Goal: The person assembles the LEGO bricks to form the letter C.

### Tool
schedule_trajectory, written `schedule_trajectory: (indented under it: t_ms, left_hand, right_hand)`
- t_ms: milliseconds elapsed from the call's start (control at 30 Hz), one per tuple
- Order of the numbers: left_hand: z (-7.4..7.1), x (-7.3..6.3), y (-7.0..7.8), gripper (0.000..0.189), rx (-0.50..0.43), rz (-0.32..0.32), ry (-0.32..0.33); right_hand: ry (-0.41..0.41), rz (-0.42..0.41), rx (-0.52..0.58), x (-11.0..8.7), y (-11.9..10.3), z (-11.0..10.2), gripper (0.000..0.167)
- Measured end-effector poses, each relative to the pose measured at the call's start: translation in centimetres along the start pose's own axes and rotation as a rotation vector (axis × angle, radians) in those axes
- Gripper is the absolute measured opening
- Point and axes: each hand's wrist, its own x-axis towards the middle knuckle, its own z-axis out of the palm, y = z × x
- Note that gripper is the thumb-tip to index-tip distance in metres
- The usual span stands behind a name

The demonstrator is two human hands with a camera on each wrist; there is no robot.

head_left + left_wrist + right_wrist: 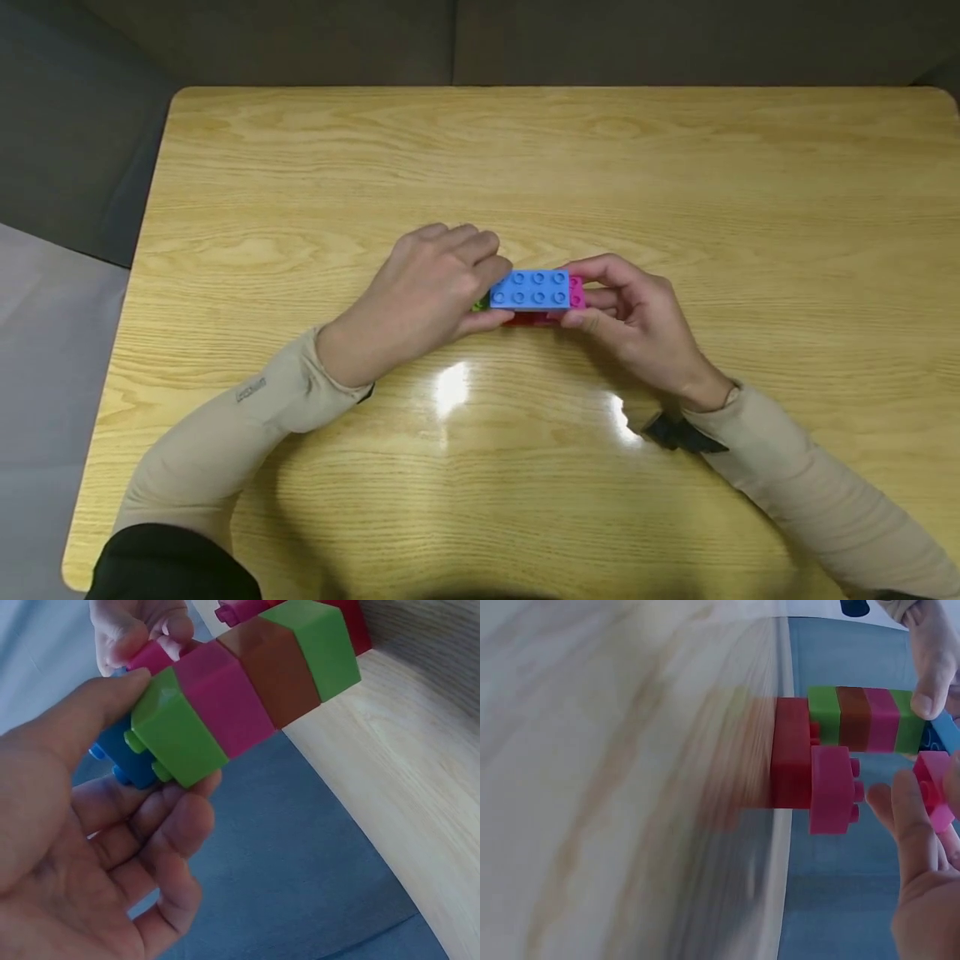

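Note:
A toy brick tower rises from a red brick (790,754) on the table. Its column has a lower green brick (319,645), a brown brick (274,671), a pink brick (225,697) and an upper green brick (176,735), topped by a studded blue brick (529,289). My left hand (435,292) grips the tower's top left end, thumb against the upper green brick. Between thumb and fingers, my right hand (645,325) pinches another pink brick (934,791) at the blue brick's right end. Beneath it, a separate pink brick (829,791) sits on the red one.
The wooden table (525,483) extends around the tower on all sides. Grey panels (315,42) stand behind its far edge. A dark device (675,429) is strapped at the right wrist. Glare spots (452,390) show on the tabletop in front of the hands.

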Motion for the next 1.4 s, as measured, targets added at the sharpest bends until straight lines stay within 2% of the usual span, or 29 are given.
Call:
schedule_trajectory:
  t_ms: [233, 367, 533, 633, 800, 900, 1000, 1133, 1233, 1300, 1400]
  left_hand:
    - [-0.1, -0.2, 0.0, 0.043, -0.008, 0.005, 0.001]
    - [-0.1, -0.7, 0.4, 0.044, -0.034, -0.008, 0.015]
    - [0.3, -1.5, 1.0, 0.051, -0.095, -0.041, 0.064]
    - [0.6, -1.8, 1.2, 0.058, -0.127, -0.064, 0.074]
    - [0.7, -1.9, 1.4, 0.063, -0.127, -0.095, 0.078]
    - [0.6, -1.9, 1.5, 0.068, -0.114, -0.107, 0.104]
    - [0.5, -1.7, 1.7, 0.068, -0.148, -0.081, 0.149]
    - [0.9, -1.4, 1.8, 0.050, -0.240, 0.011, 0.181]
    - [1.3, -1.5, 1.8, 0.040, -0.254, 0.058, 0.186]
    - [1.4, -1.7, 1.7, 0.042, -0.240, 0.071, 0.203]
    - [1.4, -1.9, 1.8, 0.046, -0.212, 0.081, 0.221]
  right_hand:
    - [-0.014, 0.056, 0.135, 0.1, 0.0, -0.2, 0.041]
    - [-0.032, 0.101, 0.139, 0.2, -0.4, -0.3, 0.043]
    - [-0.058, 0.131, 0.043, 0.4, -1.1, -0.3, 0.046]
    - [-0.087, 0.112, -0.045, 0.5, -1.4, -0.3, 0.054]
    - [-0.133, 0.003, -0.232, 0.6, -1.3, -0.4, 0.051]
    - [-0.149, -0.066, -0.327, 0.7, -1.2, -0.5, 0.048]
    - [-0.167, -0.123, -0.359, 0.7, -1.1, -0.7, 0.041]
    - [-0.185, -0.186, -0.390, 0.8, -1.1, -0.9, 0.060]
    - [-0.197, -0.191, -0.397, 0.9, -1.5, -0.9, 0.049]
    - [-0.203, -0.176, -0.397, 0.9, -1.6, -1.0, 0.044]
    - [-0.223, -0.149, -0.405, 0.9, -1.8, -0.9, 0.054]
